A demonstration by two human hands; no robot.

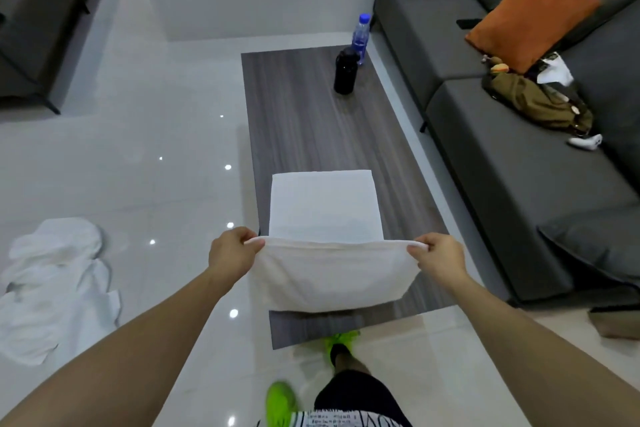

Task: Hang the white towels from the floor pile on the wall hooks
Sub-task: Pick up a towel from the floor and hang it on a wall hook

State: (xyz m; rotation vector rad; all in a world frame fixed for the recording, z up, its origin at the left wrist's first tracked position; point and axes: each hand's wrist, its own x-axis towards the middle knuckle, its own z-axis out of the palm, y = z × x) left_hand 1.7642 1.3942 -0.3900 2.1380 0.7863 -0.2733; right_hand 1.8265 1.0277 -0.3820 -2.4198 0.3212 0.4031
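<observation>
A dark wood-grain coffee table [298, 121] carries a black bottle [345, 71] near its far right corner, with a clear blue-capped water bottle [361, 36] just behind it. On the grey sofa [502, 166], an orange cushion [531, 19] lies near the back edge, beside an olive bag [540, 104].

The held towel [332, 274] hides the near part of the folded towel [323, 204] and a strip of the surface [294, 114]. Fingertips of the left hand [232, 255] and right hand [438, 258] are tucked behind the towel's hem. The floor pile [52, 288] runs off the left edge. The sofa [502, 166] is cut by the top and right edges. The clutter [540, 97] on it is too jumbled to identify. A foot [613, 326] at the right edge is partly cropped.
</observation>
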